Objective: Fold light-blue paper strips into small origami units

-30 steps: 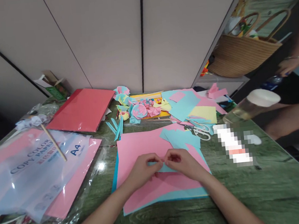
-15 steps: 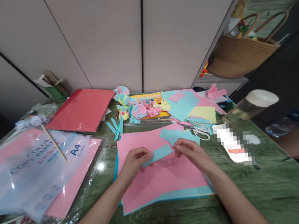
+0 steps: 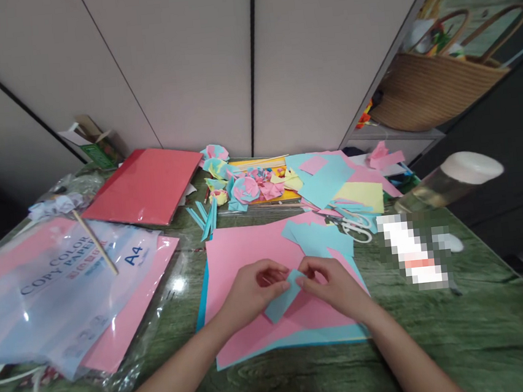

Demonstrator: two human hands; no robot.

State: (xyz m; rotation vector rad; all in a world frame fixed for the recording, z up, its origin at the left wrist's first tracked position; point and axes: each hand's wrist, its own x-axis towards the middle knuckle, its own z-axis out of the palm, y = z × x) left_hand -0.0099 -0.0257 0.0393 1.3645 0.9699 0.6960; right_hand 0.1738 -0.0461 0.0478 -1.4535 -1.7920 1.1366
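Observation:
A light-blue paper strip (image 3: 281, 302) is held between my two hands, slanting down to the left. My left hand (image 3: 259, 290) pinches it near its upper part with thumb and fingers. The thumb and fingertips of my right hand (image 3: 329, 283) close on the strip's upper right end. Beneath both hands lies a pink sheet (image 3: 234, 254) on top of a stack with blue sheets. Just beyond my right hand, cut light-blue paper pieces (image 3: 314, 238) rest on the pink sheet. White-handled scissors (image 3: 356, 227) lie at the stack's far right corner.
Folded paper flowers (image 3: 245, 189) and blue strips (image 3: 207, 218) lie behind the stack. At left are a red folder (image 3: 144, 185) and a plastic copy-paper bag (image 3: 67, 288) with a stick on it. A lidded bottle (image 3: 449, 178) and a blurred-out phone (image 3: 412, 249) are at right.
My right hand has come to the strip and gripped its upper end. The strip has turned to a steeper slant. At the right edge, a person's arm and a bottle have left view.

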